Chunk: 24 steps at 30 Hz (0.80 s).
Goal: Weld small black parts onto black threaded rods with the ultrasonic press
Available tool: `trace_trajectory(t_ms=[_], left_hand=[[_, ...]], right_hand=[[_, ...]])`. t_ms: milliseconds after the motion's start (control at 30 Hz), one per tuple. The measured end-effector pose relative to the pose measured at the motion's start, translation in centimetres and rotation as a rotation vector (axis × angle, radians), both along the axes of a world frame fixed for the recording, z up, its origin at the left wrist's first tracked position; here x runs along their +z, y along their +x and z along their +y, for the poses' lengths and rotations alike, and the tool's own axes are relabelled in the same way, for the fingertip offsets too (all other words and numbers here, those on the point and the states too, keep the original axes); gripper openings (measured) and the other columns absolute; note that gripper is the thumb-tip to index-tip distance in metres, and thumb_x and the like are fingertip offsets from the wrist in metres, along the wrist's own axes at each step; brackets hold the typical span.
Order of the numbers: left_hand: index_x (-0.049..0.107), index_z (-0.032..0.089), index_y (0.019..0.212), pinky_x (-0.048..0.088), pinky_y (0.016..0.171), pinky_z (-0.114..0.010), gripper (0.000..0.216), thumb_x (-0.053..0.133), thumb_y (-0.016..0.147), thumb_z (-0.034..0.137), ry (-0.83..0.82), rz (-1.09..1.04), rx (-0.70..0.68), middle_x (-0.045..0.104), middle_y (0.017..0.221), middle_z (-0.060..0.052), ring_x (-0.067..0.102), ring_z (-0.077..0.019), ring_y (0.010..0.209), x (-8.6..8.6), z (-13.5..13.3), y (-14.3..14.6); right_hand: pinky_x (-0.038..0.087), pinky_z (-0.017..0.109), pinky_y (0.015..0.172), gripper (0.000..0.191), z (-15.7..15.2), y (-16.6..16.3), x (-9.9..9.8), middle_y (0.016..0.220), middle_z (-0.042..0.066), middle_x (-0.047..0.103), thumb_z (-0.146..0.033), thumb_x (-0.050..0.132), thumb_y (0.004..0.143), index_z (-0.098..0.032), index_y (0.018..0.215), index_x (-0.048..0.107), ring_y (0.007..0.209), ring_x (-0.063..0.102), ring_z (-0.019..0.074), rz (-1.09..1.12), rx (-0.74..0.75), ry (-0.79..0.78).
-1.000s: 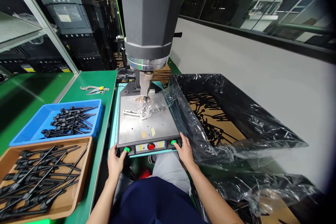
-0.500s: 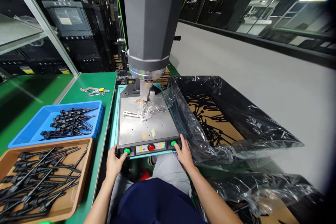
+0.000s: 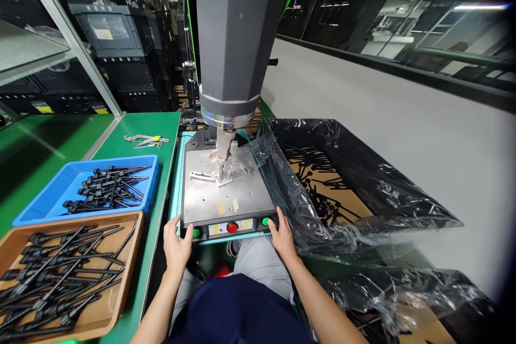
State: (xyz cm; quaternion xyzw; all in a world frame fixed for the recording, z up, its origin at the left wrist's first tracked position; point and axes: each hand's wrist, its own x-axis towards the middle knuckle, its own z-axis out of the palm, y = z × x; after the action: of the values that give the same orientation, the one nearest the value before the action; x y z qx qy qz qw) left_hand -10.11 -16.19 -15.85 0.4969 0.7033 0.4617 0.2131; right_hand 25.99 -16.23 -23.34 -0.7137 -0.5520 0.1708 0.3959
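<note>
My left hand (image 3: 178, 246) is at the front left corner of the machine base, fingers apart, its thumb beside the left green button (image 3: 196, 233). At the front right corner, my right hand (image 3: 284, 236) has its thumb at the right green button (image 3: 265, 221) and its fingers spread along the base's side. Neither hand holds anything. A red button (image 3: 232, 227) sits between the green ones. Behind them lies the metal work plate (image 3: 205, 199), with a small slotted bracket (image 3: 202, 176) on it. The machine's press head (image 3: 226, 142) stands over a fixture partly wrapped in clear plastic (image 3: 245, 161).
At left, a blue tray (image 3: 44, 193) and a brown tray (image 3: 135, 258) hold black threaded parts. Pliers and hex keys (image 3: 145, 140) lie on the green bench (image 3: 161, 123). To the right, a plastic-lined bin (image 3: 395, 188) contains black parts on cardboard.
My left thumb has lifted off the left green button, and that hand has turned slightly. The press head has risen a little above the fixture. My right hand stays in place.
</note>
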Motion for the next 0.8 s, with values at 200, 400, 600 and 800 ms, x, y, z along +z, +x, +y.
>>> trace_trajectory(t_ms=[200, 400, 600, 800], left_hand=[[0.066, 0.017, 0.106, 0.052, 0.09, -0.038, 0.04, 0.068, 0.078, 0.046, 0.031, -0.506, -0.237, 0.067, 0.11, -0.013, 0.063, -0.0246, 0.104, 5.8, 5.4, 4.9], [0.063, 0.015, 0.11, 0.052, 0.073, -0.029, 0.053, 0.076, 0.071, 0.048, -0.038, -0.717, -0.333, 0.067, 0.102, -0.01, 0.064, -0.018, 0.087, 10.3, 10.9, 8.5], [0.063, 0.012, 0.096, 0.045, 0.056, -0.024, 0.047, 0.082, 0.064, 0.04, -0.02, -0.768, -0.336, 0.063, 0.072, -0.002, 0.059, -0.0118, 0.061, 11.2, 13.2, 10.5], [0.06, 0.013, 0.097, 0.042, 0.052, -0.023, 0.045, 0.079, 0.063, 0.036, 0.042, -0.817, -0.378, 0.057, 0.058, 0.004, 0.056, -0.0113, 0.052, 11.4, 13.4, 11.5]], right_hand=[[0.046, 0.048, 0.103, 0.064, 0.1, -0.1, 0.5, 0.138, 0.017, 0.054, -0.055, 0.046, 0.09, -0.018, 0.142, 0.046, 0.127, 0.052, 0.0303, 0.058, -0.03, 0.022], [0.051, 0.046, 0.095, 0.043, 0.9, -2.3, 5.0, 0.115, 0.017, 0.064, -0.048, 0.052, 0.091, -0.015, 0.115, 0.066, 0.105, 0.063, 0.0268, 0.037, -0.114, 0.304], [0.056, 0.035, 0.082, 0.029, 4.2, -8.1, 9.3, 0.103, 0.011, 0.072, -0.036, 0.051, 0.094, -0.018, 0.109, 0.067, 0.093, 0.068, 0.0213, 0.198, 0.24, 0.284], [0.053, 0.038, 0.094, 0.034, 9.8, -12.6, 10.8, 0.114, 0.011, 0.068, -0.023, 0.046, 0.092, -0.019, 0.121, 0.064, 0.106, 0.065, 0.0225, 0.165, 0.514, 0.262]])
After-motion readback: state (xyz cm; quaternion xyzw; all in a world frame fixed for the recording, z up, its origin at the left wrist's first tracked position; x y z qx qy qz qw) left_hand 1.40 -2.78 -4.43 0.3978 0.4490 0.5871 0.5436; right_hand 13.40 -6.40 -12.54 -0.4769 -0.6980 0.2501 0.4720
